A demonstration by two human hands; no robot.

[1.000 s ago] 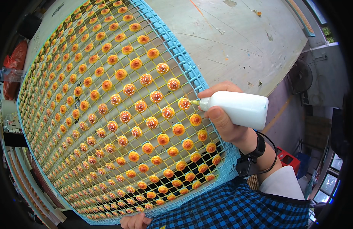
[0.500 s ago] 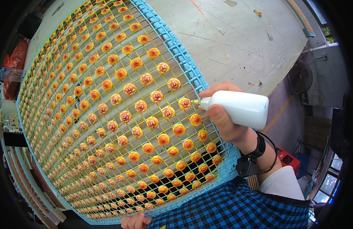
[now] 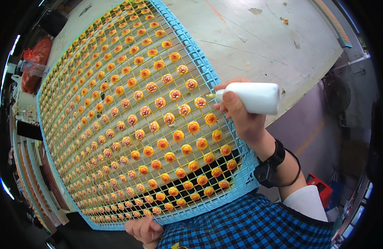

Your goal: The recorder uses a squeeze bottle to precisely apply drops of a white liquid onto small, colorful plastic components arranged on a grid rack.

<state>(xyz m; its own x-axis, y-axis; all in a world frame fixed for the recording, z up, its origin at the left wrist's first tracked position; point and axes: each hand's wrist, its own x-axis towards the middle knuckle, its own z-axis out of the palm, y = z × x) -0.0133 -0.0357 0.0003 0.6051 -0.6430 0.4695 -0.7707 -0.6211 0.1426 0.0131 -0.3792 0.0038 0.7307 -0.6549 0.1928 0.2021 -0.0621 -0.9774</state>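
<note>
Head view: right hand (image 3: 241,114) grips white plastic squeeze bottle (image 3: 253,98), nozzle at orange round pieces (image 3: 199,102) on blue mesh tray (image 3: 245,174); near rows look undotted.

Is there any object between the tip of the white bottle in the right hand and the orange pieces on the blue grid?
Nothing visible. The white plastic squeeze bottle in the right hand has its nozzle just beside a small round orange piece on the blue plastic grid tray; no object lies between them.
</note>
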